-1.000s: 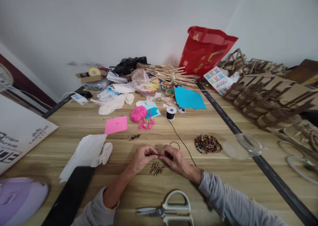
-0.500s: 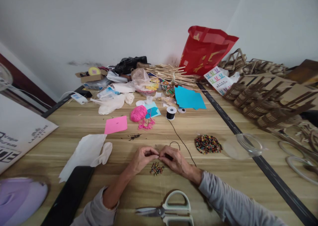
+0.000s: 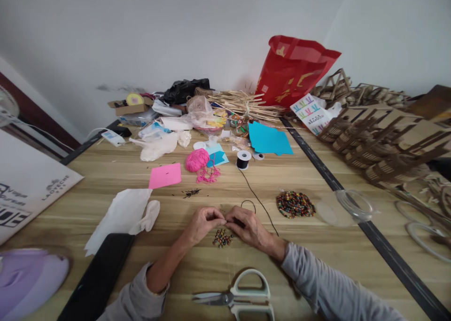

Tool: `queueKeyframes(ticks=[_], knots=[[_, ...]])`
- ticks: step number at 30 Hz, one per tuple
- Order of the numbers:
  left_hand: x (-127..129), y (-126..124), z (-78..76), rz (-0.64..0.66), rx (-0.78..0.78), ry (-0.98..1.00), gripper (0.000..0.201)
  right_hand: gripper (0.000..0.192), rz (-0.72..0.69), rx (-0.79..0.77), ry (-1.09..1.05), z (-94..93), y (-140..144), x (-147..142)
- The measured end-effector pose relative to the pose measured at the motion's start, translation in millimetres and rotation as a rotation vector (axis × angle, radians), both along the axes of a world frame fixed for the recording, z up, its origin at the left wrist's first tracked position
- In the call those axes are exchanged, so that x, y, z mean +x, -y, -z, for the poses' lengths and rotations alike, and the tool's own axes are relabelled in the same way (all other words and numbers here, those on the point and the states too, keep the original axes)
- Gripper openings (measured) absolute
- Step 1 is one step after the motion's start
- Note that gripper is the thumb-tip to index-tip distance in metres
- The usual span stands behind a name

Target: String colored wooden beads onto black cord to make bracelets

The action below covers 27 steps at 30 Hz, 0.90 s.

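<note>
My left hand (image 3: 206, 223) and my right hand (image 3: 248, 224) meet fingertip to fingertip above the table, both pinched closed. A black cord (image 3: 259, 196) runs from a spool (image 3: 243, 160) toward my right wrist, and a small loop of it rises behind my right hand, which grips it. What sits between the left fingertips is too small to make out. Just below the fingers lies a little pile of multicoloured beads (image 3: 222, 238). Scissors with pale handles (image 3: 251, 290) rest nearer to me, blades pointing left.
A heap of beads (image 3: 295, 204) lies to the right, by a clear coil (image 3: 355, 204). Short black pieces (image 3: 191, 193), pink card (image 3: 165, 175) and pink yarn (image 3: 197, 160) are farther off. A black phone-like slab (image 3: 98, 274) lies left; small woven baskets (image 3: 384, 161) stand right.
The view has shifted very slightly. Both hands keep the same pinch in the same place, with no clear movement of the beads, cord or scissors.
</note>
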<state>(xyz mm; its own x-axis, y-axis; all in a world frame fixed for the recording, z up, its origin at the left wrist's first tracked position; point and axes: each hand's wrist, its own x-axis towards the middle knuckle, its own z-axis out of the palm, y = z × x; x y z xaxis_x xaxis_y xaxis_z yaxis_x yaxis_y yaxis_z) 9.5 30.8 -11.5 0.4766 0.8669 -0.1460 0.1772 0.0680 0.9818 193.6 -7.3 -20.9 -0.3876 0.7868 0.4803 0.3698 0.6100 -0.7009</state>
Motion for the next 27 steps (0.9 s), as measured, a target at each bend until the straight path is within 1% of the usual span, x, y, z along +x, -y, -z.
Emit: queueKeyframes(ticks=[2, 4, 8, 11, 14, 17, 19, 21, 24, 27], knots=[[0, 0, 0.3, 0.011, 0.007, 0.005, 0.013, 0.01, -0.002, 0.006, 0.019, -1.3, 0, 0], [0, -1, 1.0, 0.009, 0.019, 0.011, 0.013, 0.007, 0.031, 0.025, 0.041, -2.7, 0, -1], [-1, -3, 2.4, -0.038, 0.029, 0.028, 0.015, 0.006, 0.202, 0.092, 0.094, -1.5, -1, -1], [-1, -5, 2.1, -0.086, 0.018, 0.031, 0.016, 0.009, 0.316, 0.078, 0.161, 3.4, -2, -1], [-2, -6, 1.2, -0.109, -0.015, 0.028, 0.017, 0.02, 0.387, 0.076, 0.202, 7.3, -3, 0], [-2, -6, 1.9, -0.115, -0.034, 0.041, 0.016, 0.036, 0.34, 0.094, 0.167, 5.3, -2, 1], [-2, -5, 3.1, -0.113, -0.034, 0.051, 0.015, 0.039, 0.267, 0.107, 0.116, 1.4, 0, 1], [-2, -5, 4.0, -0.102, -0.029, 0.062, 0.014, 0.033, 0.181, 0.102, 0.072, -2.2, 1, 1], [-1, -4, 4.3, -0.074, -0.042, 0.088, 0.014, 0.021, 0.054, 0.05, 0.022, -4.3, 2, 1], [-1, -3, 4.4, -0.051, -0.064, 0.117, 0.016, 0.008, -0.004, -0.003, 0.0, -3.3, 1, 2]])
